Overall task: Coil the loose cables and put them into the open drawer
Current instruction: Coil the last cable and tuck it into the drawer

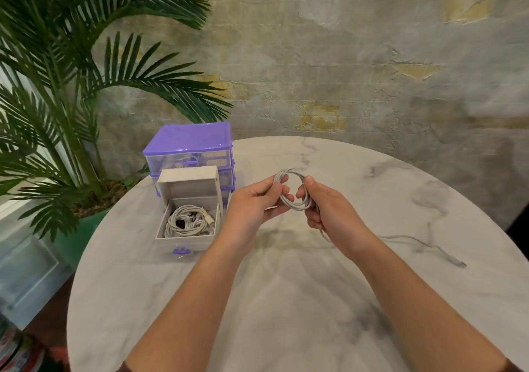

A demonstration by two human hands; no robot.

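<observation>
Bare table (286, 300) lies below and behind the fingers (282, 197). Left of them, the open drawer (186, 240) holds coiled cables (187, 222); the drawer unit (189, 148) stands beyond. A cable tail (415, 241) trails right.

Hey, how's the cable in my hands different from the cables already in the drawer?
The cable in your hands is held above the table by the left hand and right hand; the cables in the drawer lie inside it. Yours is only partly coiled, its tail trailing across the table; those are fully bundled. Both look light grey.
</observation>
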